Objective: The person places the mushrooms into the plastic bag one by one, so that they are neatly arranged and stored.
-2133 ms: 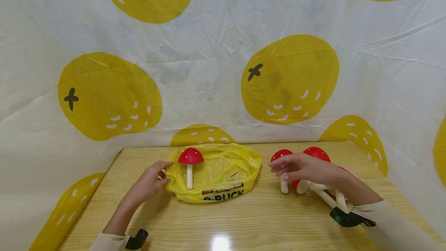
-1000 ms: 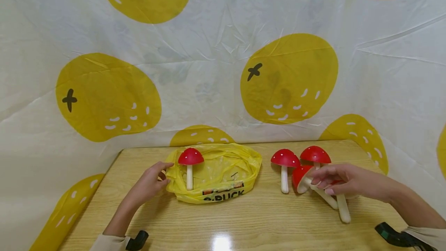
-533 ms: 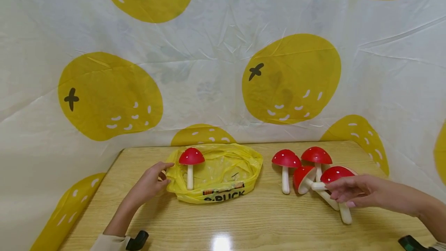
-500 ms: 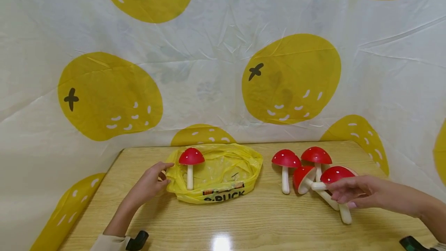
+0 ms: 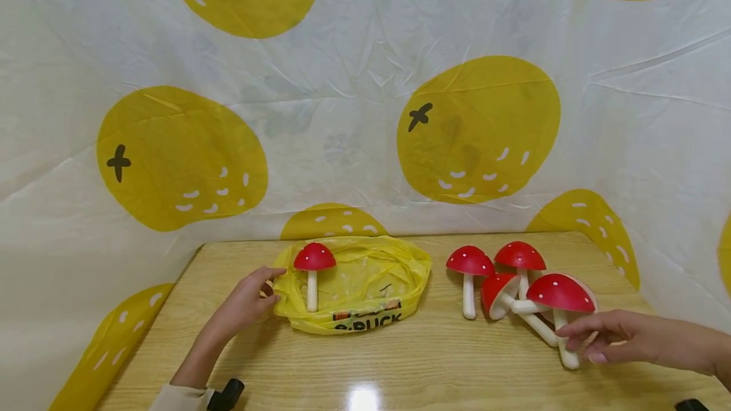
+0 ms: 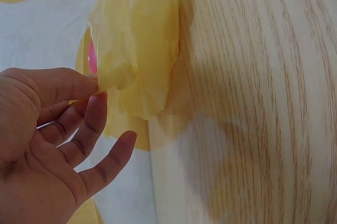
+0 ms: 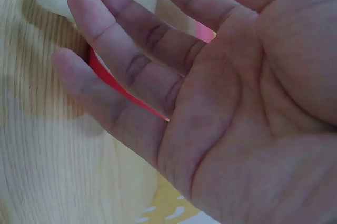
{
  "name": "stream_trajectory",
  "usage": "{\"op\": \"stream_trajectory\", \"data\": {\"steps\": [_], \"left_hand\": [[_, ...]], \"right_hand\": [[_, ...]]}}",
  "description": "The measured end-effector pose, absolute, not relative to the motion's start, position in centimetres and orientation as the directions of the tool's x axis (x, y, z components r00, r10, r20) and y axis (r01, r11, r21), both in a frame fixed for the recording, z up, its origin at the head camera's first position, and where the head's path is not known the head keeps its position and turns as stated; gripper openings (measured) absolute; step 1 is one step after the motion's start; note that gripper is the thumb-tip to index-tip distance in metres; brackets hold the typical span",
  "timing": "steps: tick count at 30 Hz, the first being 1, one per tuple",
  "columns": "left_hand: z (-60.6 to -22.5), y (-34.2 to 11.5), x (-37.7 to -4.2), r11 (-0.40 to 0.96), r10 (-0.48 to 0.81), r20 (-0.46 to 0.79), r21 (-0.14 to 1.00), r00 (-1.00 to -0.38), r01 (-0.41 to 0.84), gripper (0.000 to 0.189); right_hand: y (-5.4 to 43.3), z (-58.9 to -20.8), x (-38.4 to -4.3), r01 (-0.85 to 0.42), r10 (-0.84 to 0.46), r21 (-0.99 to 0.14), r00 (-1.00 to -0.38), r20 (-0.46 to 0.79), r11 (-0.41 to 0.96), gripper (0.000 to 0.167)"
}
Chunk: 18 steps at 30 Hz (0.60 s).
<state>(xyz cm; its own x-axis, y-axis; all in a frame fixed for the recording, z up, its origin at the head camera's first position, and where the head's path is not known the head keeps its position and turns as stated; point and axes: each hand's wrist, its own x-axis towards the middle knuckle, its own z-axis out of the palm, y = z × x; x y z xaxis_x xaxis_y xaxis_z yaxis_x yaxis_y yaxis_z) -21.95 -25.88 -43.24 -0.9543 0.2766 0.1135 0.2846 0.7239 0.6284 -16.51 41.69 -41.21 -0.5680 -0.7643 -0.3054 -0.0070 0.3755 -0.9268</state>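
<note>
My left hand (image 5: 247, 302) pinches the left rim of a yellow plastic bag (image 5: 365, 319) between thumb and forefinger; the left wrist view shows the thin film (image 6: 150, 50) at the fingertips. Inside the bag lies one toy mushroom (image 5: 315, 259) with a red, white-dotted cap and pale stem. At the right, my right hand (image 5: 639, 338) is held beside the stem of the nearest toy mushroom (image 5: 562, 293), fingers loosely extended. The right wrist view shows its palm with nothing in it; whether a fingertip touches the stem I cannot tell.
Several more red-capped mushrooms lie grouped on the right of the wooden table (image 5: 434, 366): one at the left (image 5: 469, 262), one behind (image 5: 520, 255), one on its side (image 5: 499, 297). A white cloth (image 5: 342, 157) with yellow fruit prints hangs behind the table.
My right hand has moved right and toward me, from above the leftmost loose mushroom to the nearest mushroom's stem, uncovering the group. The left hand and bag stay in place.
</note>
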Motion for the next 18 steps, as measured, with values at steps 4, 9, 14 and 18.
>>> {"op": "stream_trajectory", "data": {"steps": [4,9,14,18], "left_hand": [[-43.22,-25.87,-21.90,0.729,0.270,0.114,0.625,-0.956,0.280,0.050],[-43.24,-25.89,-21.88,0.734,0.268,0.108,0.621,-0.957,0.276,0.050],[-43.25,-25.88,-21.79,0.731,0.272,0.111,0.623,-0.956,0.280,0.050],[-43.24,-25.86,-21.76,0.724,0.276,0.116,0.627,-0.954,0.286,0.050]], "right_hand": [[42.06,-41.51,-16.65,0.046,-0.739,-0.921,-0.582,-0.339,0.386,0.039],[42.43,-41.65,-16.87,0.091,-0.684,-0.890,-0.606,-0.406,0.447,0.042],[42.57,-41.61,-16.63,0.032,-0.584,-0.811,-0.678,-0.446,0.584,0.041],[42.61,-41.88,-16.47,0.029,-0.574,-0.806,-0.687,-0.445,0.591,0.042]]}}
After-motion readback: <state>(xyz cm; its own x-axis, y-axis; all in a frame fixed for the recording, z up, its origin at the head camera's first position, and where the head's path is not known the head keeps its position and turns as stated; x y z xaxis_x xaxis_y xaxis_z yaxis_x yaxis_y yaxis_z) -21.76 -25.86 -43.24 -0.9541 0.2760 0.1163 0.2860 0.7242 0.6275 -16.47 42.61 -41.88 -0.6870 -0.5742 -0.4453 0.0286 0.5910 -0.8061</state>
